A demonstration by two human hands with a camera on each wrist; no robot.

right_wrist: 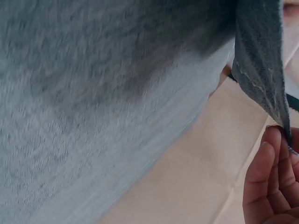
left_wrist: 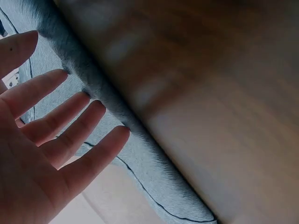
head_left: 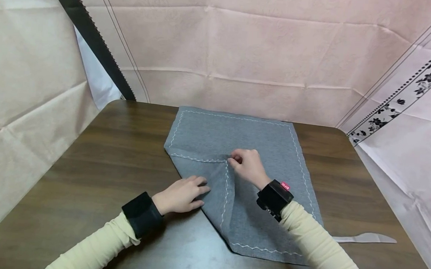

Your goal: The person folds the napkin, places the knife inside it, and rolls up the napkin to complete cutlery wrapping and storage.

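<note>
Grey cloth [head_left: 246, 205] partly under left hand [head_left: 183, 193], corner [head_left: 225, 162] pinched in right hand [head_left: 250, 165].

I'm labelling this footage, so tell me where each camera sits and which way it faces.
Head: on the person's head, facing forward and down at the gray stitched cloth on the wooden table; left hand, right hand and cream sleeves show.
Left wrist: on that wrist, looking along the open palm at the cloth's folded edge; left palm and fingers show.
Right wrist: on that wrist, looking across the cloth; right fingers show.
Shared: head and right wrist both show the right hand pinching cloth.
</note>
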